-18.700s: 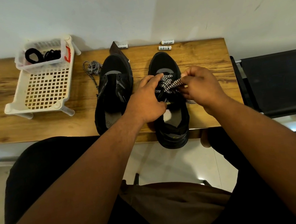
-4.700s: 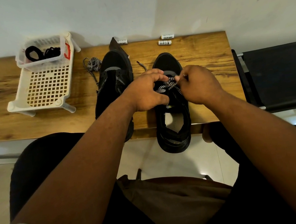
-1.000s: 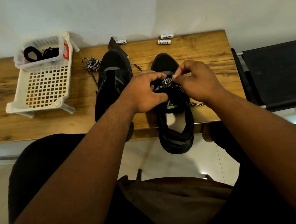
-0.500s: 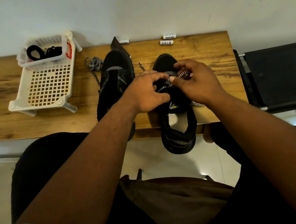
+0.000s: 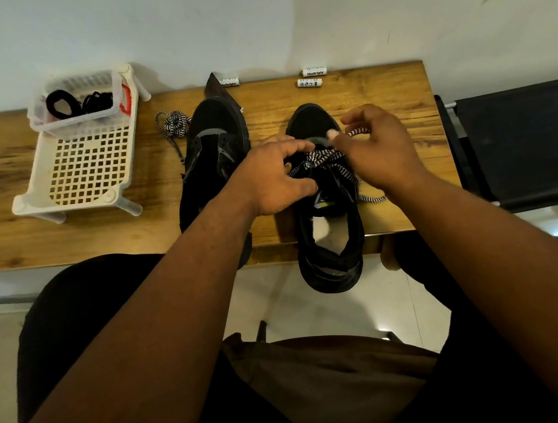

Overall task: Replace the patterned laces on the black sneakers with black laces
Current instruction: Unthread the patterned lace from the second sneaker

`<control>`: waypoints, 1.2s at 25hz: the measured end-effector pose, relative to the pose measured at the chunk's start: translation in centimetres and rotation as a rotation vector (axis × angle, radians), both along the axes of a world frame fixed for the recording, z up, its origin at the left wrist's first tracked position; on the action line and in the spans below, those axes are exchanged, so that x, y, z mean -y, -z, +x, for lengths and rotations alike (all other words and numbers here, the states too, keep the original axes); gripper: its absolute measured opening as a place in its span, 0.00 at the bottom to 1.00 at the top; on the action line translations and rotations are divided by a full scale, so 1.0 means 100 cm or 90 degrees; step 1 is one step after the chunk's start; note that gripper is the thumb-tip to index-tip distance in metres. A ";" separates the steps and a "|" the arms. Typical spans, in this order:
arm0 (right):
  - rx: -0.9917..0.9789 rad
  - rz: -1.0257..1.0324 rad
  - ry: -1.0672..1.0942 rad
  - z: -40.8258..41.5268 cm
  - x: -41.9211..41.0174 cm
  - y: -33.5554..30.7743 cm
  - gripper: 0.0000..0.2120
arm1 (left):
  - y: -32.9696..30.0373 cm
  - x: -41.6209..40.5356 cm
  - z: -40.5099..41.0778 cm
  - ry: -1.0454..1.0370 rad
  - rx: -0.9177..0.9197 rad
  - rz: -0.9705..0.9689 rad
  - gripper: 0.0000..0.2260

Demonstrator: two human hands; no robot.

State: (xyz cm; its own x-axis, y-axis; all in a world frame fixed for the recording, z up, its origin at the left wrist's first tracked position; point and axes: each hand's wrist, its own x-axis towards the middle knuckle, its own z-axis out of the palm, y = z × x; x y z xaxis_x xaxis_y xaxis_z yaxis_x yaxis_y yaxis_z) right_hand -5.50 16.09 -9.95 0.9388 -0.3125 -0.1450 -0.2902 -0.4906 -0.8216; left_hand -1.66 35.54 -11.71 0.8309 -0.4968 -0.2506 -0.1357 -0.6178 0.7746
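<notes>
Fingers of the right hand [image 5: 381, 152] pinch a loop of the patterned lace [image 5: 325, 158], now drawn up and out past the toe of the right sneaker [image 5: 329, 226]; half a second ago that loop sat lower, close against the eyelets. The left hand [image 5: 275, 177] presses down on the shoe's near side, its fingers curled over the lace crossings, though whether they actually grip a strand is hard to tell from this angle. In my judgement another crossing has come free, so the unlacing of this shoe is moving toward the toe, with several crossings left.

Counting outward: two black sneakers on the worktop [image 5: 379, 97], the left sneaker [image 5: 214, 163] already bare of lace (its removed patterned lace [image 5: 173, 122] lies bundled just beside its toe). One white basket [image 5: 83, 163] sits at the left, with one smaller clear tub [image 5: 78, 105] resting on it, holding the black laces [image 5: 78, 103], apparently two coils, untouched. Three small white batteries [image 5: 309, 83] lie along the back edge. One dark chair [image 5: 521, 137] stands to the right.
</notes>
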 end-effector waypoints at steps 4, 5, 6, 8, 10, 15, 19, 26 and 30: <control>0.018 -0.210 -0.146 -0.005 -0.009 0.007 0.08 | 0.001 0.000 0.001 -0.006 0.003 0.014 0.34; 0.015 -0.210 -0.126 -0.003 -0.008 0.013 0.08 | 0.001 0.000 0.001 -0.008 -0.005 0.008 0.33; 0.007 -0.171 -0.080 -0.001 -0.008 0.012 0.09 | 0.001 0.001 0.000 -0.010 -0.011 0.002 0.32; -0.023 0.015 0.071 0.005 -0.002 0.009 0.10 | 0.000 0.001 0.000 -0.018 -0.024 -0.007 0.32; -0.048 0.125 0.162 0.006 0.002 0.006 0.07 | 0.000 0.001 0.000 -0.024 -0.038 -0.014 0.32; 0.002 -0.159 -0.103 -0.003 -0.003 0.011 0.11 | -0.001 0.001 -0.001 -0.017 -0.005 0.011 0.33; -0.022 -0.173 -0.119 -0.002 -0.009 0.009 0.05 | -0.003 0.001 -0.001 -0.012 0.007 0.019 0.33; -0.085 0.064 0.126 0.007 0.009 0.005 0.03 | -0.004 0.002 -0.002 -0.023 -0.037 -0.004 0.32; -0.014 -0.190 -0.082 -0.003 -0.003 0.008 0.18 | -0.006 0.002 -0.003 -0.016 -0.014 0.005 0.32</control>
State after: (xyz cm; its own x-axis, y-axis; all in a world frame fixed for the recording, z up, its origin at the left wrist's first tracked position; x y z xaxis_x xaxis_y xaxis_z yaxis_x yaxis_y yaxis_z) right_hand -5.78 16.38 -10.70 0.9712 -0.2225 -0.0848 -0.2252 -0.7433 -0.6299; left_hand -1.95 35.31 -11.08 0.8374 -0.4737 -0.2727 -0.1026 -0.6263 0.7728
